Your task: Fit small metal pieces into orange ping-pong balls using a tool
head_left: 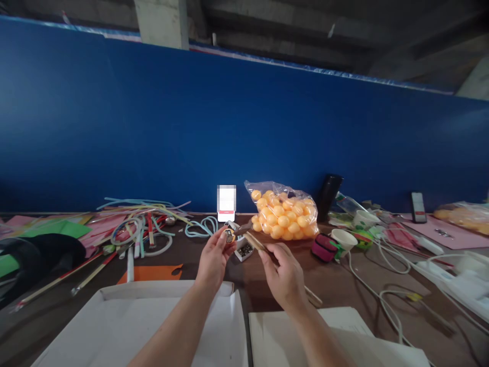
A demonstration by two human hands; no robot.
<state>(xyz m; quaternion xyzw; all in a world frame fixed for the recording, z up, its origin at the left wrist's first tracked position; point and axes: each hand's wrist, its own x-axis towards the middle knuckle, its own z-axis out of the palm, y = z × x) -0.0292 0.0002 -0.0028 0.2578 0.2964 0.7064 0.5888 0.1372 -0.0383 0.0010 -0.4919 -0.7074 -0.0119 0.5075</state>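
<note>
My left hand pinches a small round thing with a shiny metallic middle and a yellow-orange edge; its exact kind is too small to make out. Closed around a flat wooden stick-like tool is my right hand. The tool's far end points toward the left hand, and a dark brown piece lies close to that tip; whether they are joined I cannot tell. Just beyond and between the hands sits a small white box of little dark metal pieces.
Behind the hands stand a clear bag of orange balls and a phone. Tubes and coloured sheets lie left. A magenta pouch, paper cup and white cables are right. A white tray is in front.
</note>
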